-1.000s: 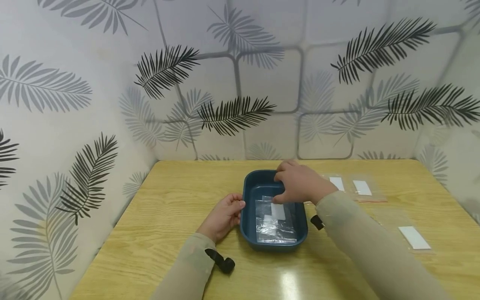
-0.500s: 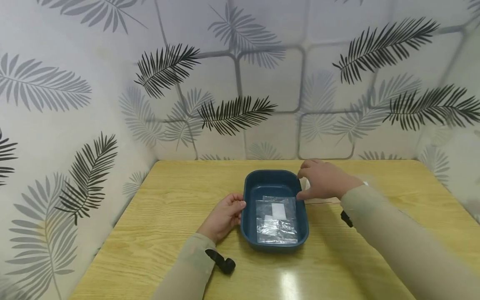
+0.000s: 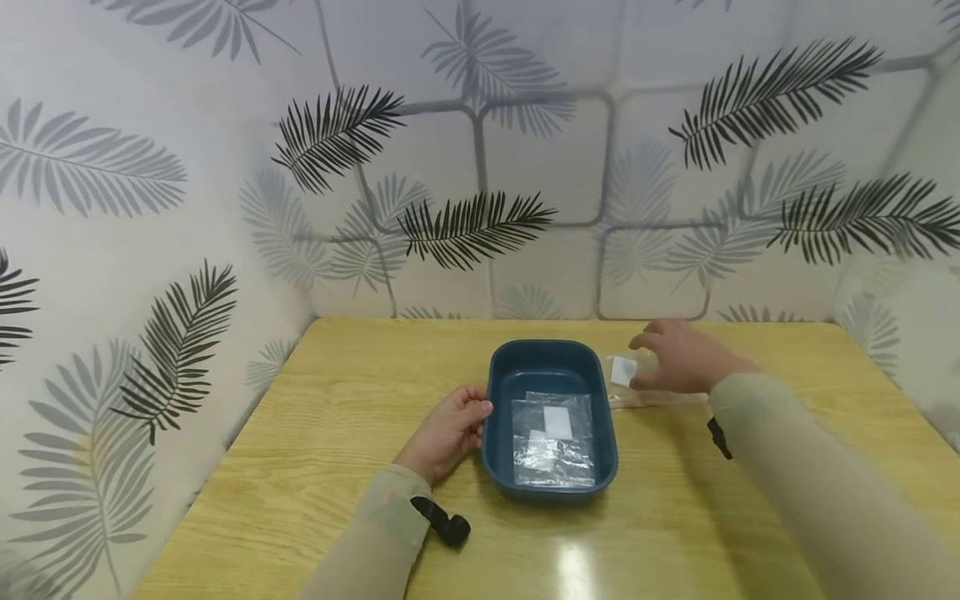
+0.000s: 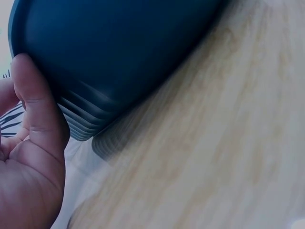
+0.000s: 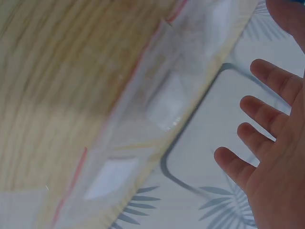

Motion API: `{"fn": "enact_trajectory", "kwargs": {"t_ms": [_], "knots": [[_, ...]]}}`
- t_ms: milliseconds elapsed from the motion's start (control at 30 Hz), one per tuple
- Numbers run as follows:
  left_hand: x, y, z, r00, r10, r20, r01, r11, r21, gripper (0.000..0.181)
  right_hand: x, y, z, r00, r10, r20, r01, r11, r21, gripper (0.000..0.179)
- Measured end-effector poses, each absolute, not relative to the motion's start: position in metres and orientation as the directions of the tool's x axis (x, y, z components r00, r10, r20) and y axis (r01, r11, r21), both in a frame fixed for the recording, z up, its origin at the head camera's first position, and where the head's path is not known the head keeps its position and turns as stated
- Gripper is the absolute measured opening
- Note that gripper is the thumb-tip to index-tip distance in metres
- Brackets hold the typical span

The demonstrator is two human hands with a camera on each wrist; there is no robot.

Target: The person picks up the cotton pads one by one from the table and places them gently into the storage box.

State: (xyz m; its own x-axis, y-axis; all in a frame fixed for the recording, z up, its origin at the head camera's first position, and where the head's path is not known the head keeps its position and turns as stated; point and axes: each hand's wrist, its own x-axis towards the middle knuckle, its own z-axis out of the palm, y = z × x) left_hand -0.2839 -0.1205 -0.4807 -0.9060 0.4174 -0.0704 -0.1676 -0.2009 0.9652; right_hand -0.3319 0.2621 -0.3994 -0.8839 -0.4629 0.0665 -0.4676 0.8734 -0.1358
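My left hand (image 3: 446, 433) pinches the left rim of a dark blue rectangular tub (image 3: 501, 367). In the left wrist view the thumb (image 4: 33, 86) lies against the tub's ribbed outer wall. Inside the tub lie clear plastic bags (image 3: 555, 473) with white slips in them, partly overlapping. My right hand (image 3: 686, 358) hovers over the clear zip bags to the right of the tub, its fingers spread and holding nothing. One such zip bag (image 3: 613, 397) with a white slip (image 3: 623, 372) shows beside the fingertips. In the right wrist view several bags (image 5: 167, 102) with red seal strips lie in a row.
The wooden table (image 3: 337, 400) ends at a wall (image 3: 540, 275) with a feather pattern. The right forearm hides part of the table's right side. A corner of another bag (image 5: 21, 207) shows at the lower left of the right wrist view.
My right hand has moved from over the tub to the right, to above the bags on the table. The left hand and the tub have stayed in place.
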Motion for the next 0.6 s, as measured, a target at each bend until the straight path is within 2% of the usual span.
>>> {"fn": "enact_trajectory", "kwargs": {"t_ms": [100, 333, 467, 600], "knots": [[-0.283, -0.121, -0.480, -0.906, 0.418, -0.068, -0.167, -0.204, 0.965, 0.020, -0.339, 0.262, -0.413, -0.898, -0.436, 0.067, -0.441, 0.888, -0.131, 0.065], [-0.282, -0.121, -0.479, -0.904, 0.421, -0.071, -0.174, -0.211, 0.962, 0.019, -0.347, 0.266, -0.440, -0.950, -0.311, -0.024, -0.306, 0.944, -0.127, 0.079], [-0.283, -0.122, -0.478, -0.904, 0.422, -0.068, -0.172, -0.215, 0.961, 0.019, -0.346, 0.268, -0.446, -0.953, -0.296, -0.058, -0.285, 0.946, -0.154, 0.088], [-0.283, -0.123, -0.479, -0.903, 0.425, -0.065, -0.167, -0.207, 0.964, 0.021, -0.346, 0.267, -0.450, -0.952, -0.297, -0.078, -0.281, 0.944, -0.172, 0.089]]}}
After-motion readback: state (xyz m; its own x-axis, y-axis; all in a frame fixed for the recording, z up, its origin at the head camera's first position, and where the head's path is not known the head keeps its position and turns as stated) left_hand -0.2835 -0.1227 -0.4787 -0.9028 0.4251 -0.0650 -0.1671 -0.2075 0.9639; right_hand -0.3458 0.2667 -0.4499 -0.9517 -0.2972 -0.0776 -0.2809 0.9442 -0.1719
